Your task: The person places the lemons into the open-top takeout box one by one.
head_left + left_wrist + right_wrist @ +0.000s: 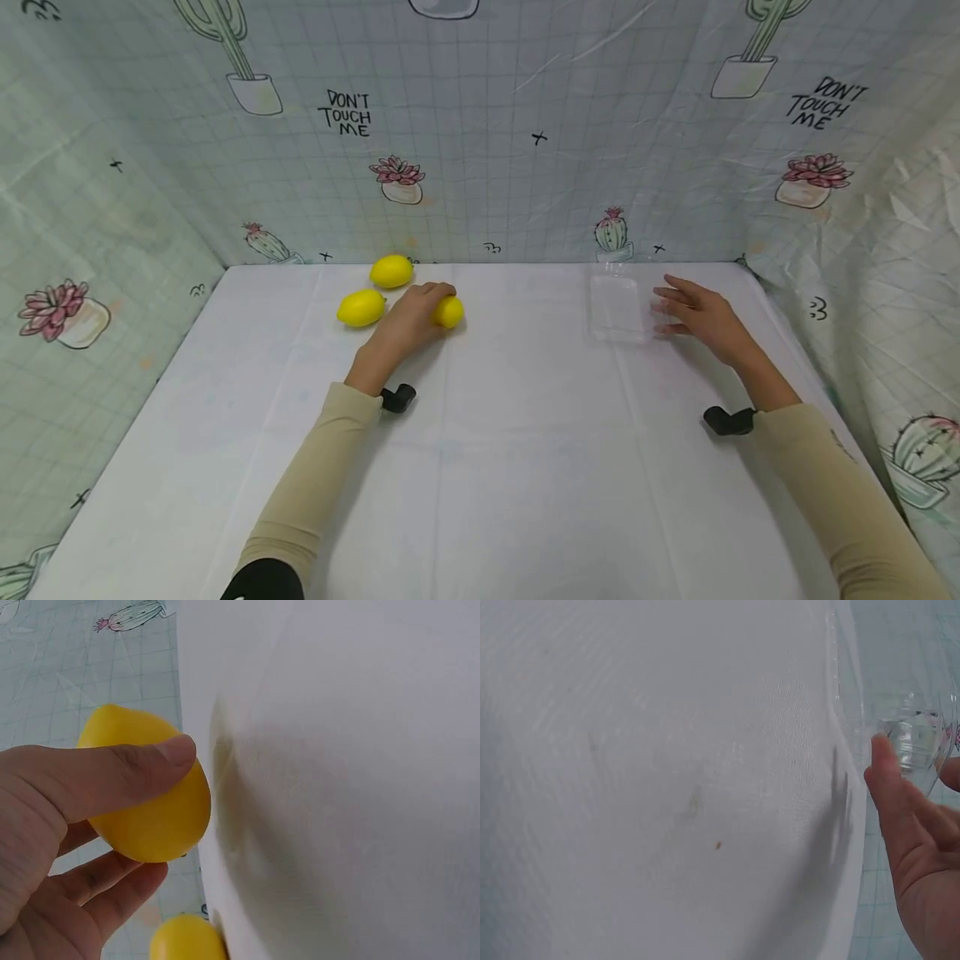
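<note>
A yellow lemon is gripped in my left hand, the thumb across its near side and fingers beneath. In the head view the same lemon shows past the fingertips, just above or on the white table. Two more lemons lie left of that hand, one nearer and one by the back edge. At the back right sits a clear plastic container. My right hand is at its right side, fingers spread and fairly straight. In the right wrist view the thumb overlaps the container's transparent wall; exact contact is unclear.
A white cloth covers the table. Printed fabric with cactus drawings hangs behind the back edge and along both sides. Each wrist carries a black camera mount.
</note>
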Available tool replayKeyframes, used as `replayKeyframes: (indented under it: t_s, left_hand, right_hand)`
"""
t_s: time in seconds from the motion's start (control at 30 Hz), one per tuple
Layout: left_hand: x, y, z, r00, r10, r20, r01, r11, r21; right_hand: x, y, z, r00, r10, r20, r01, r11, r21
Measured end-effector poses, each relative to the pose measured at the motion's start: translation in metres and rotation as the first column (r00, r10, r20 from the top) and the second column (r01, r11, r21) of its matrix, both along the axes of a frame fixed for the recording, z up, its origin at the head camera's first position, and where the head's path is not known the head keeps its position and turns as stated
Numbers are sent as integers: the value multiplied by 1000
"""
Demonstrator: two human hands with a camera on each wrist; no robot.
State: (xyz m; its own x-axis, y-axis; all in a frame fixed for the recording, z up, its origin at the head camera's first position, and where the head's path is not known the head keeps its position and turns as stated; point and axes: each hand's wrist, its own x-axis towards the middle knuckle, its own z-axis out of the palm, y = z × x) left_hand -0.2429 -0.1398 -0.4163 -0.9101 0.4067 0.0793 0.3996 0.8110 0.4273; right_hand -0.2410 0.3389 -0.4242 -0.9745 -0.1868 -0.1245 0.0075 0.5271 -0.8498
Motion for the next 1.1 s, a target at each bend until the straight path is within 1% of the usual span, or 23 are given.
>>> replayKeyframes:
  t_s: [0.1, 0.2, 0.33, 0.43, 0.57, 0.67, 0.73, 0.8, 0.9, 1.1]
  left_hand:
    - [0, 3, 1, 1000, -7, 1, 7, 1000, 13]
    - [1, 4, 2, 1000, -7, 16, 7, 1000, 25]
    - [1, 6, 3, 999, -6, 35, 5, 1000, 22]
    - [1, 7, 4, 999, -11, 37, 10, 1000, 26]
    - [0, 9, 4, 999, -26, 22, 25, 998, 51]
    - [-3, 13, 5, 999, -40, 3, 40, 997, 70]
    - [-4, 16, 5, 999, -51, -10, 52, 995, 86]
    - [-6, 21, 5, 998, -59, -12, 60, 993, 103]
    - [-8, 28, 6, 998, -67, -16, 69, 988, 138]
    - [-12, 43, 11, 997, -69, -42, 75, 983, 166]
  right_hand:
    - [-1, 2, -1, 999, -39, 38, 41, 998, -41]
    - [-2, 2, 1, 994, -61, 90, 68, 995, -67]
    - [-2, 0, 7, 987, -74, 145, 85, 994, -71]
    - [-4, -1, 12, 977, -84, 195, 104, 990, -93]
    - [-7, -1, 16, 963, -69, 260, 106, 986, -132]
    - [-9, -1, 17, 956, -29, 290, 82, 982, -170]
    - [-9, 0, 17, 951, -6, 310, 76, 974, -213]
    - [-9, -1, 17, 943, 3, 332, 86, 964, -252]
    - [-7, -1, 16, 940, -5, 342, 103, 957, -270]
    - [-6, -6, 17, 954, -40, 297, 101, 977, -190]
